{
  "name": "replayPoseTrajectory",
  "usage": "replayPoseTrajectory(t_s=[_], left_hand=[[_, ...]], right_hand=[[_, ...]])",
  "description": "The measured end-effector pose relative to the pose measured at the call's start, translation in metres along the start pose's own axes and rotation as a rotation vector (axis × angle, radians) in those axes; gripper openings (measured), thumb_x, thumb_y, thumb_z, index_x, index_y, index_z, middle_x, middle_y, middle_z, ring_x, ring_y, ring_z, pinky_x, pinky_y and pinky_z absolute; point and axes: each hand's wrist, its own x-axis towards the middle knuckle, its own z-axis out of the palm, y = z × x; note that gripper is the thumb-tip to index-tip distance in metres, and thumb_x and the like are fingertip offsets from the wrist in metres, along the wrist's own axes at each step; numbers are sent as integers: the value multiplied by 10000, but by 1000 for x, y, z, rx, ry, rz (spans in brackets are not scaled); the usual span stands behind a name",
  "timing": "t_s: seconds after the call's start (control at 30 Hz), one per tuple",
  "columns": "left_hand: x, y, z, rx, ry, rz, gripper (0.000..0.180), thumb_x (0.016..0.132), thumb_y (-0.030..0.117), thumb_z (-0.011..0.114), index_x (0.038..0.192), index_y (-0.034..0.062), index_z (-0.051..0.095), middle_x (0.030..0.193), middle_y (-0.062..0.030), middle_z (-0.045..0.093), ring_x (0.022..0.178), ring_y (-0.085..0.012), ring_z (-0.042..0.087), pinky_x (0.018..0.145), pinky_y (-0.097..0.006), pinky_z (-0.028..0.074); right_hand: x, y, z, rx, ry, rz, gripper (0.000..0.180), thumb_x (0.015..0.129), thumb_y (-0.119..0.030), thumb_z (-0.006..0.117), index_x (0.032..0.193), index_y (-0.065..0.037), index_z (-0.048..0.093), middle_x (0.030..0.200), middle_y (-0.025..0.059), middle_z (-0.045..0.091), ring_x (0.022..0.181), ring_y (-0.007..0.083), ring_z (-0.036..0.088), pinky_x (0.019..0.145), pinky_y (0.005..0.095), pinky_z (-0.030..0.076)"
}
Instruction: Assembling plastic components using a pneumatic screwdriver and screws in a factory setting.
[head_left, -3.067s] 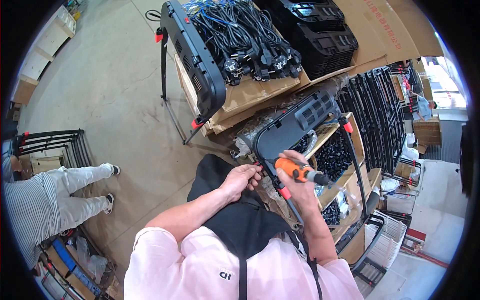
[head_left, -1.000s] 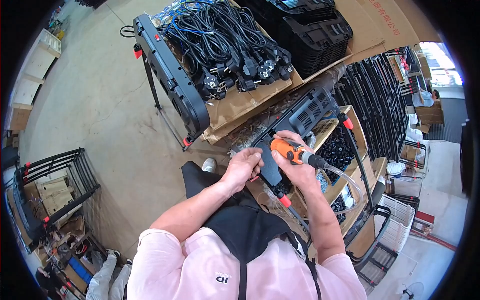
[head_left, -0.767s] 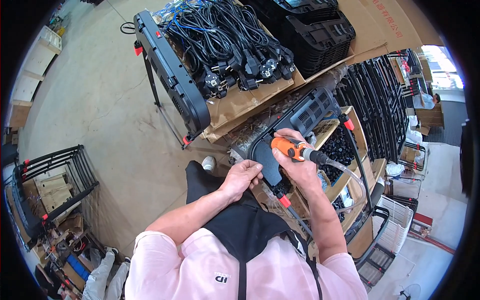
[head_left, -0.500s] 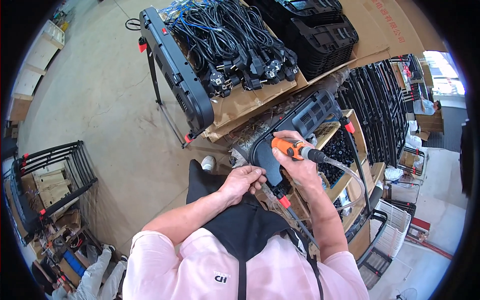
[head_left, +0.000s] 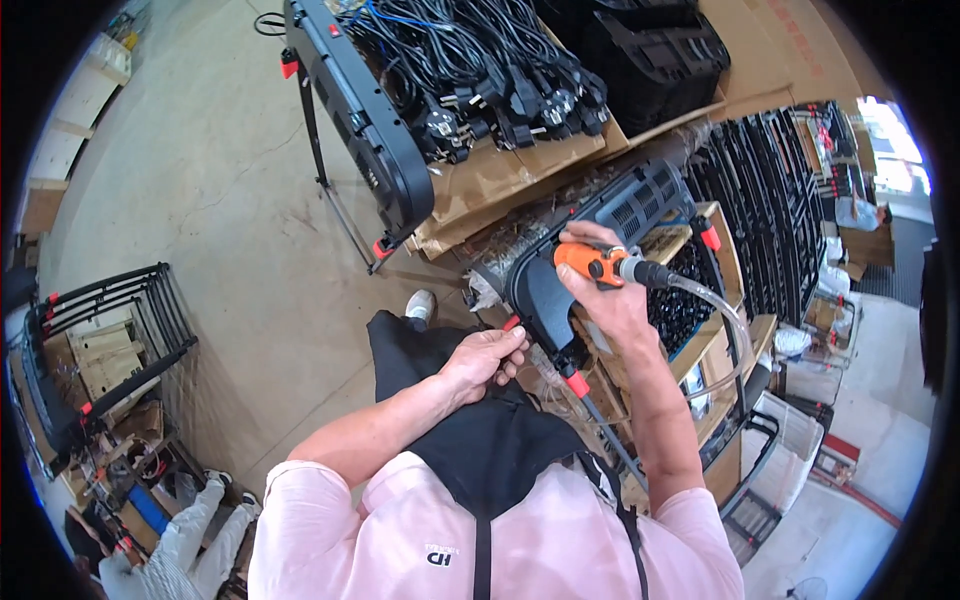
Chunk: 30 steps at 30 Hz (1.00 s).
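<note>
My right hand (head_left: 612,300) is wrapped round an orange air screwdriver (head_left: 590,265), with a clear hose (head_left: 738,330) leading from its back end. The tool lies over a long black plastic housing (head_left: 545,285) with vent slots, near its rounded close end; its tip is hidden. My left hand (head_left: 487,362) is closed in a pinch beside that end, its thumb and forefinger at a small red piece (head_left: 513,322) by the housing's edge. A red clip (head_left: 577,383) joins a black leg to the housing's near corner.
A second black housing on legs (head_left: 375,140) stands ahead to the left. Black cables with plugs (head_left: 500,95) lie on cardboard (head_left: 500,190). Stacked black covers (head_left: 660,60) and black frames (head_left: 760,200) are beyond. Small black parts fill a wooden bin (head_left: 735,260). Another person (head_left: 190,540) is lower left.
The screwdriver and my right hand have shifted slightly right and up from the rounded end. A red piece now shows at my left fingertips. The whole view has shifted a little.
</note>
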Motion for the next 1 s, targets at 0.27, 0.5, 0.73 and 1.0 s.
replayPoseTrajectory(t_s=[0.27,0.5,0.73,1.0], left_hand=[[-4,-17,-1,-184,41,-4,269,1093,347,615,1103,90,695,860,16,667,693,-107,602,611,-260,486],[-2,-32,29,-266,1,2,246,1096,338,608,1121,105,684,903,29,632,777,-115,575,676,-275,479],[-1,-48,55,-242,-50,-15,252,1102,324,596,1155,92,677,898,28,629,778,-119,575,696,-274,494],[-5,-55,60,-361,-30,-34,272,1105,341,588,1178,91,668,865,36,601,790,-123,574,712,-277,492]], right_hand=[[-103,-19,-22,252,231,-26,513,879,-63,793,1334,12,571,1259,167,703,1145,242,686,1030,392,540],[-184,7,-21,305,230,-32,503,874,-32,809,1315,-16,567,1283,213,702,1210,296,685,1042,437,556],[-213,24,-26,293,265,-79,506,854,20,792,1310,-19,577,1274,209,702,1247,319,670,1082,457,536],[-205,27,-12,352,155,-185,475,900,26,752,1298,-46,503,1290,227,670,1277,377,633,1103,531,500]])
